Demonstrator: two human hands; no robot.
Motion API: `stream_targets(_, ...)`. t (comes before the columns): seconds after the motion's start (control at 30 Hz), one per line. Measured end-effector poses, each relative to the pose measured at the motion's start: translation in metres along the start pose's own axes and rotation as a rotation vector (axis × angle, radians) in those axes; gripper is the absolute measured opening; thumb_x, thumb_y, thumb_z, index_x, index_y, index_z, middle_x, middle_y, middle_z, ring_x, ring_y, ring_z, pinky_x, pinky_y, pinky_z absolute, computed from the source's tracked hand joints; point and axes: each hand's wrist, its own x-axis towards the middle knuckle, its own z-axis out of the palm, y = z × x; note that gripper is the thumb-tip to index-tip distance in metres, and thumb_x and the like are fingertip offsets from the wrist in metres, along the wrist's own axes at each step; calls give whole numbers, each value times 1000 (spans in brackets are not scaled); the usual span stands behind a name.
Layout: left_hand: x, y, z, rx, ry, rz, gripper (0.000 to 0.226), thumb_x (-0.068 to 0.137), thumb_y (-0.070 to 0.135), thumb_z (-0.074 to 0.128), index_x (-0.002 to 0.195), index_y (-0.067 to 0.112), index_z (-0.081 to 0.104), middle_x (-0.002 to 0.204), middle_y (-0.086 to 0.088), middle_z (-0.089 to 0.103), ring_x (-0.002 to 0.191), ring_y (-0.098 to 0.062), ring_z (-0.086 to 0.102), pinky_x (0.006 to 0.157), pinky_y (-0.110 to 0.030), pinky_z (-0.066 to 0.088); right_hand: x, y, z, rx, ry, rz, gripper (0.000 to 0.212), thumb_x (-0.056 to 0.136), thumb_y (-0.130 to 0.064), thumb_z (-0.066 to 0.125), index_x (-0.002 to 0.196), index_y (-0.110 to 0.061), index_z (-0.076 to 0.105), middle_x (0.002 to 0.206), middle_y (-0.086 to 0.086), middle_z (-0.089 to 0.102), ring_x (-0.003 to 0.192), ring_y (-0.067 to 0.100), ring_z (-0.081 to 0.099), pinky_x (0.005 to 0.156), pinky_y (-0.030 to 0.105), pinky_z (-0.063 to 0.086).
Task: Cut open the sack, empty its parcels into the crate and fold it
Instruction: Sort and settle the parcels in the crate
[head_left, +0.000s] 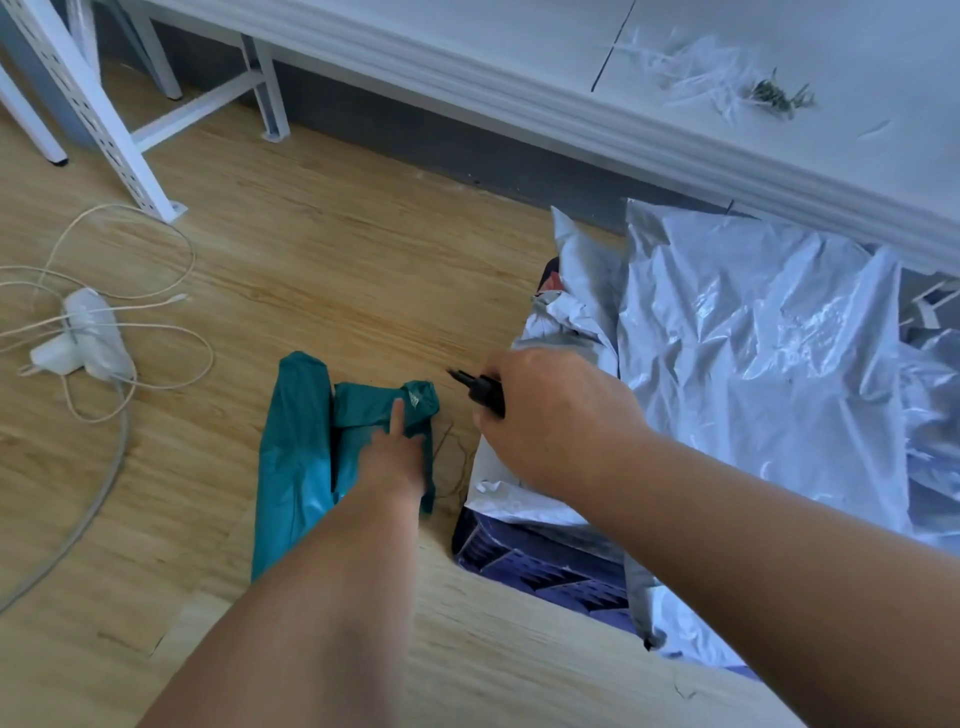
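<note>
Teal sack folded on floor beside crate, small white mark unreadable, left hand pressing it flat-fingered, right hand gripping black cutter

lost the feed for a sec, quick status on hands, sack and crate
Left hand pressing flat on the green sack, folded on the floor. Right hand gripping the black cutter. Crate heaped with grey parcels. Loose thread beside sack.

Bare floor left; crate (parcel-heaped) blocks right.
</note>
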Motion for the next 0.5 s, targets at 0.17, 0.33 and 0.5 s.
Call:
stream_targets(0.17,3,1,-2,177,-58,-12,44,93,25,51,137,19,51,159,-3,9,140,-28,23,103,-36,35,3,2,2,-26,30,-5,19,96,-36,48,108,-25,58,94,-4,59,83,18,57,54,27,37)
stream_targets(0.33,-4,0,-1,-4,31,-112,57,93,22,49,146,13,30,150,-2,24,134,-28,28,106,-37,29,0,-1,1,-26,32,-5,16,96,-29,49,108,-24,59,92,-4,58,79,16,56,49,24,35)
stream_targets(0.5,-24,-6,-37,-536,401,-100,63,94,27,55,148,8,28,154,-4,25,140,-26,28,109,-44,33,-6,5,-1,68,69,-45,14,95,-32,49,100,-22,57,81,-4,53,77,18,54,51,26,35)
